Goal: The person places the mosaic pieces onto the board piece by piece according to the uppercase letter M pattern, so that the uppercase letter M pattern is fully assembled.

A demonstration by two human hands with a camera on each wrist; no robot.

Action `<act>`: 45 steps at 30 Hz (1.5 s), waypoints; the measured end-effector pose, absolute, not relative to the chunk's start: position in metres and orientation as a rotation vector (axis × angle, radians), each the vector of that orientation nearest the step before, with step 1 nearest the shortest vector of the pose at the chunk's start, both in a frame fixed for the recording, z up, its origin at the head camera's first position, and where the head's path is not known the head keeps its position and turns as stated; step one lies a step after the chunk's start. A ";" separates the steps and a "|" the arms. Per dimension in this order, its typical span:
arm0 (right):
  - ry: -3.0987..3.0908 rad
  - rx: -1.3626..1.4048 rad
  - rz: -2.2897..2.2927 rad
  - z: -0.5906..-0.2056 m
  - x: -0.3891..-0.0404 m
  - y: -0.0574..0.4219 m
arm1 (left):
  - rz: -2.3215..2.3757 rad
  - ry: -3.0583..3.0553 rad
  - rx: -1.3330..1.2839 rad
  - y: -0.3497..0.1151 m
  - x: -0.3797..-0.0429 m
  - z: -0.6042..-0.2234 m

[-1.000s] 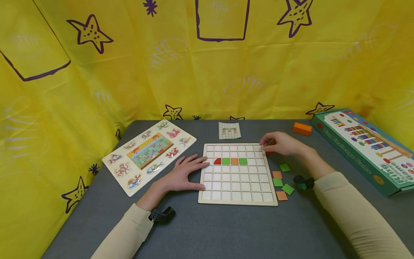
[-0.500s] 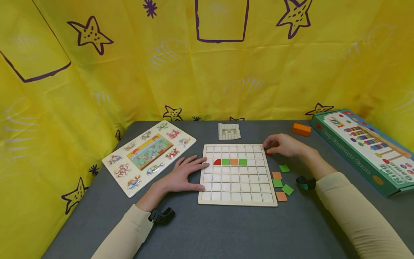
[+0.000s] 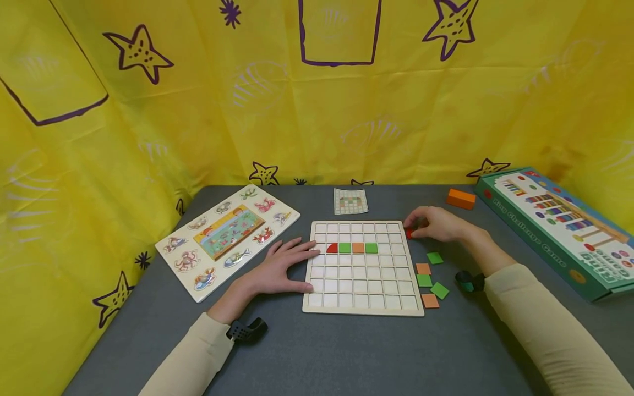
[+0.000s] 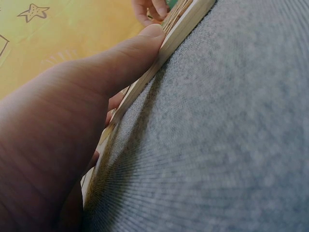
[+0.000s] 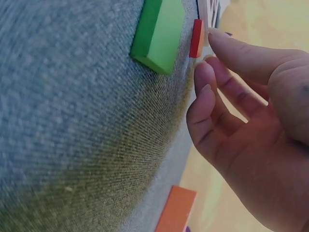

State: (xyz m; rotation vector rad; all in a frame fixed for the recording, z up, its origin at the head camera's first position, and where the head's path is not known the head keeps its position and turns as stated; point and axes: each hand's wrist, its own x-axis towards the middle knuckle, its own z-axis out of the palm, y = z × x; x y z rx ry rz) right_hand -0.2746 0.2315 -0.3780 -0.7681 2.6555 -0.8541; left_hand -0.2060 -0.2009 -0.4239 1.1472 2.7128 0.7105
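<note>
Red tile [image 3: 409, 234] is showing right of center, right grip [image 3: 437, 224] curling beside it (can't tell if it's pinched); left grip [image 3: 277, 269] is lying spread at the board's [image 3: 345, 300] left edge.

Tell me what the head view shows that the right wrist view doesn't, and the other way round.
Only the head view shows the left hand, the animal puzzle board, the pattern card, the game box and the row of four coloured pieces.

Only the right wrist view shows the palm side of the right hand and the thickness of a green tile.

Both show the right hand, the red piece by its fingertips, that green tile, the orange block and the yellow cloth.
</note>
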 end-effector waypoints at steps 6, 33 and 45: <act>2.671 -0.778 -0.793 -0.382 -0.274 0.233 | 0.714 2.701 1.144 -0.201 -0.205 -0.424; 2.566 -0.721 -0.881 -0.378 -0.271 0.243 | 0.704 2.716 1.152 -0.202 -0.207 -0.424; 2.470 -0.707 -1.023 -0.376 -0.270 0.238 | 0.714 2.712 1.152 -0.202 -0.207 -0.424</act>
